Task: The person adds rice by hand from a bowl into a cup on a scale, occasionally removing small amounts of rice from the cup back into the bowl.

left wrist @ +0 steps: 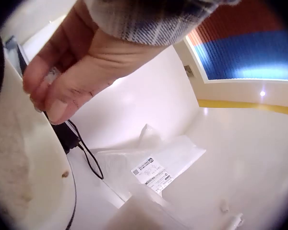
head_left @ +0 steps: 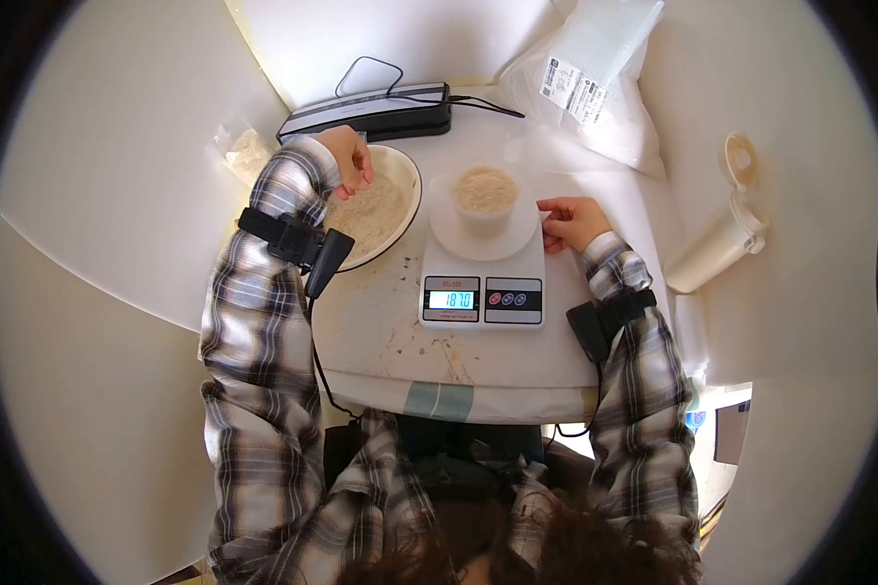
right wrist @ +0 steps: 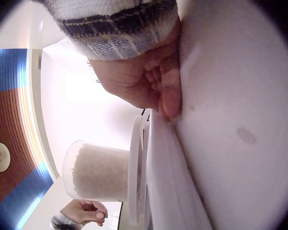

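Note:
My left hand [head_left: 349, 159] hangs over the enamel bowl [head_left: 411, 210] of beige powder [head_left: 366, 216]. In the left wrist view its thumb [left wrist: 57, 109] presses against the curled fingers beside the bowl's rim; whether a little powder is pinched there I cannot tell. A white kitchen scale [head_left: 483, 261] reads 187.0 on its lit display [head_left: 452, 300]. On its round platform stands a clear plastic tub [head_left: 485, 195] filled with similar powder. Next to the scale's right edge, my right hand [head_left: 574, 224] rests on the table with loosely bent fingers.
A black and silver vacuum sealer [head_left: 371, 109] with a cable lies at the back. Behind the scale is a large clear plastic bag [head_left: 595, 93] with a label. A small bag of powder [head_left: 246, 151] sits left, a cream lidded bottle [head_left: 717, 244] right. Dark specks dot the tabletop [head_left: 380, 336].

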Motion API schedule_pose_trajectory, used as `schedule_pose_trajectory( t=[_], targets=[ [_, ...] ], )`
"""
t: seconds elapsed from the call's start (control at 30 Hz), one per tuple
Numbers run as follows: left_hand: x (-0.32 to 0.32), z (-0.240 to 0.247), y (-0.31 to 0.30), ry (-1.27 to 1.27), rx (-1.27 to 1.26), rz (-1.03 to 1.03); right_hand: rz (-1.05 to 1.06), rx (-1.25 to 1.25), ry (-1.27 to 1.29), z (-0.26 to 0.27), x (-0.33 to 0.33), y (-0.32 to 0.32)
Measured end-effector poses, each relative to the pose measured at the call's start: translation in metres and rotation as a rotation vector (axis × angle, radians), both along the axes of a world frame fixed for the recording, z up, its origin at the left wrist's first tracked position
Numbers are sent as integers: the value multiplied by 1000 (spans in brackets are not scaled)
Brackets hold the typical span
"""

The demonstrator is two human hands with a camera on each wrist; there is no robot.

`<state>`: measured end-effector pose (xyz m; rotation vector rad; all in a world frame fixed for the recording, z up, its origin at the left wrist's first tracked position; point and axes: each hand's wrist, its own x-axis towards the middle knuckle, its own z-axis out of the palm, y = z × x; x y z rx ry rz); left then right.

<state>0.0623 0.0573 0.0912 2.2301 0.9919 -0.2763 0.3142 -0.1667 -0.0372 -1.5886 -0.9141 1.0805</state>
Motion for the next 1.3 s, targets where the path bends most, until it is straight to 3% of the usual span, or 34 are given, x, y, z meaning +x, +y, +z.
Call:
schedule_pose_trajectory(
  t=[0.3, 0.47, 0.83, 1.13, 1.3],
  targets=[
    [56, 45, -44, -17, -47, -276, 16, 12, 11, -4, 3, 1],
    [90, 39, -73, -73, -17, -353, 25, 16, 6, -2, 2, 1],
    [100, 13, -84, -186, 265, -406, 35, 23, -17, -3, 2, 1],
    [83, 11, -86, -269, 276, -361, 38, 17, -21, -2, 2, 1],
    [79, 10, -87, -343, 216, -234, 19, 14, -2, -1, 1, 0]
  ],
)
